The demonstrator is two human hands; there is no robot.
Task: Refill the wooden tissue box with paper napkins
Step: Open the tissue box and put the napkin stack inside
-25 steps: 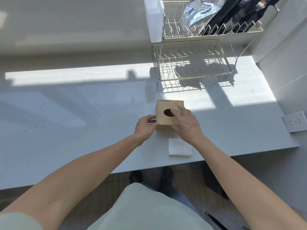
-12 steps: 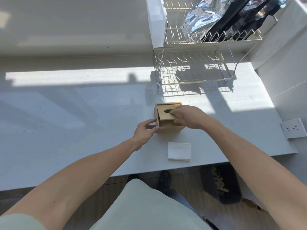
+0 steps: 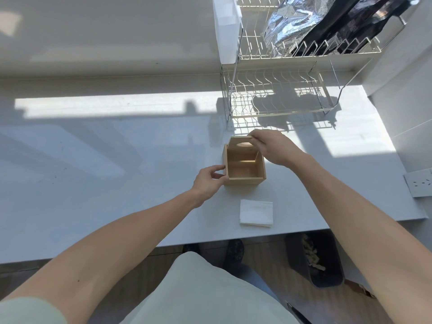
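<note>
A: Head view. Wooden tissue box [image 3: 244, 168] on the countertop [image 3: 117, 171], right of the middle, well in from the front edge. Lid [image 3: 240, 144] with oval slot tipped up at the back, inside bare.

B: Hands?

A: Right hand [image 3: 273, 148] pinching the lid's top edge, fingers curled round it. Left hand [image 3: 208, 182] at the box's left front corner, thumb and fingertips pinching the wall there, steadying.

B: Napkins?

A: Folded stack of paper napkins [image 3: 256, 213] flat near the front edge, just in front of the box, apart from it. Untouched.

B: Anything else?

A: Wire dish rack [image 3: 280, 94] at the back right, foil bag [image 3: 294, 22] and dark bags on the upper tier, white container [image 3: 226, 29] beside. Wall socket [image 3: 418, 183] at the right edge. Bin [image 3: 325, 260] on the floor below.

B: Risks?

A: Probably lid dropping shut if released before loading; no free hand for the stack meanwhile. Box likely light, could tip backward from the pull on the lid if the left grip slips. Stack close to the front edge, careless grab could knock sheets off toward the bin. Folded stack may be wider than the opening; hard to judge, possible crumpling.
</note>
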